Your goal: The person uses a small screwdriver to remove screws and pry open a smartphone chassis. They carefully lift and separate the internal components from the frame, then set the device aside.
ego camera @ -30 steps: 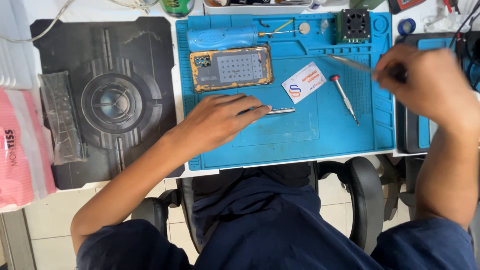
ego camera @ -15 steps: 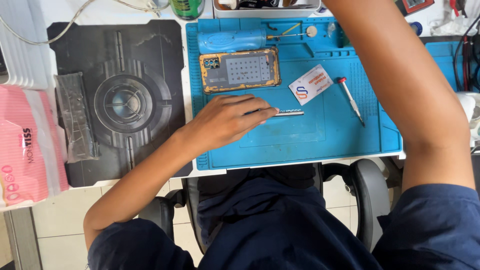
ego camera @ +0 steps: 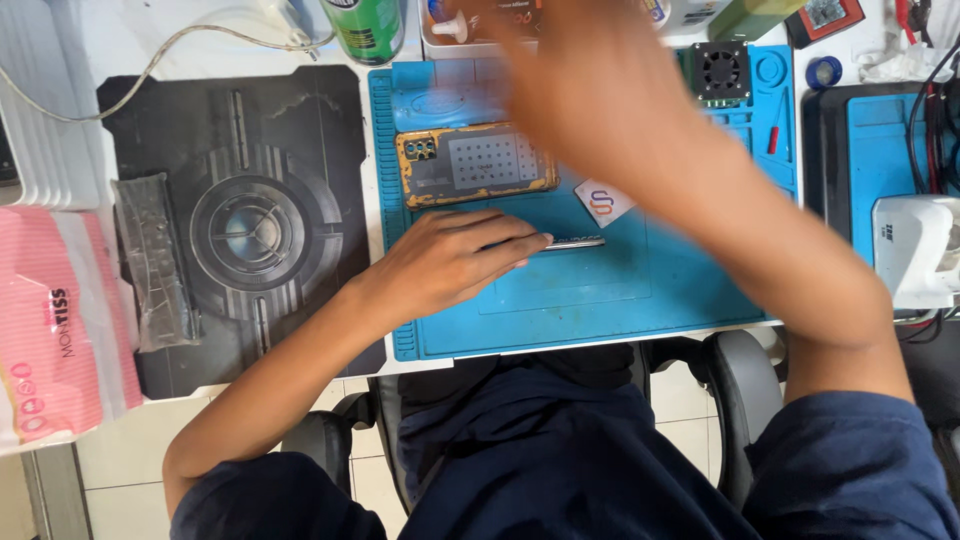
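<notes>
Bright, even overhead light, soft shadows; the right hand (ego camera: pixel 590 90) is motion-blurred, the rest sharp.

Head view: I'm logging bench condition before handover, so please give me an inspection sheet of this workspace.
Surface: blue work mat beside a black patterned mat on a white table.
Job's things: opened phone with yellowed frame lies flat on the blue mat; thin metal tool lies below it.
Clutter: white card, small black fan, green can, pink tissue pack, grey strip.
Grippers: left hand rests flat on the blue mat, fingertips on the metal tool; right hand blurred, raised over the mat's far edge, grip unclear.
Cables: white cable at far left; dark cables at far right.
Surroundings: white device on the right, chair armrests, tiled floor.
</notes>
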